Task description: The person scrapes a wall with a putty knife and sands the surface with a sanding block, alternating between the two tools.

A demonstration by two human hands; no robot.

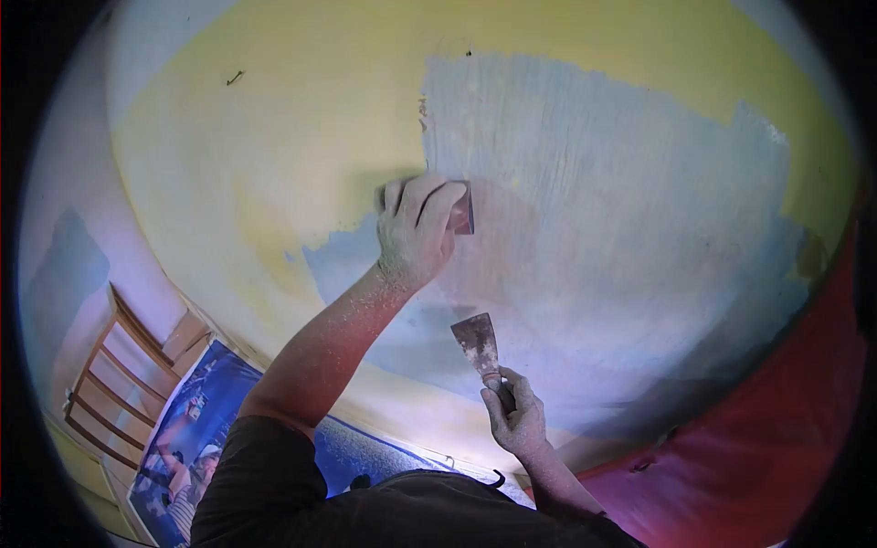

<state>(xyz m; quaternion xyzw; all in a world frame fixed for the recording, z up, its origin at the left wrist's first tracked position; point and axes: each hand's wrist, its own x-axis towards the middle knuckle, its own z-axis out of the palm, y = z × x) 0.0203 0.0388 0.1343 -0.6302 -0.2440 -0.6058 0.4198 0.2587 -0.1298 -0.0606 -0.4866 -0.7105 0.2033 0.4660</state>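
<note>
The yellow wall (301, 119) bears a broad grey-blue patch (621, 183). At the patch's left edge the left hand (416, 233) presses a small dark block (464, 208) to the wall, fingers wrapped over it (mostly hiding it). Lower down, the right hand (518, 418) keeps its fingers clamped on a putty knife (477, 340), blade up.

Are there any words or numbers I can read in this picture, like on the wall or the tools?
No words or numbers can be read.
Printed sheet: pictures show, but any writing is too blurred to read.
Putty knife in the right hand: no label shows.
Small flat tool under the left hand: mostly hidden, no mark shows.
Wall: only paint, no writing.
</note>
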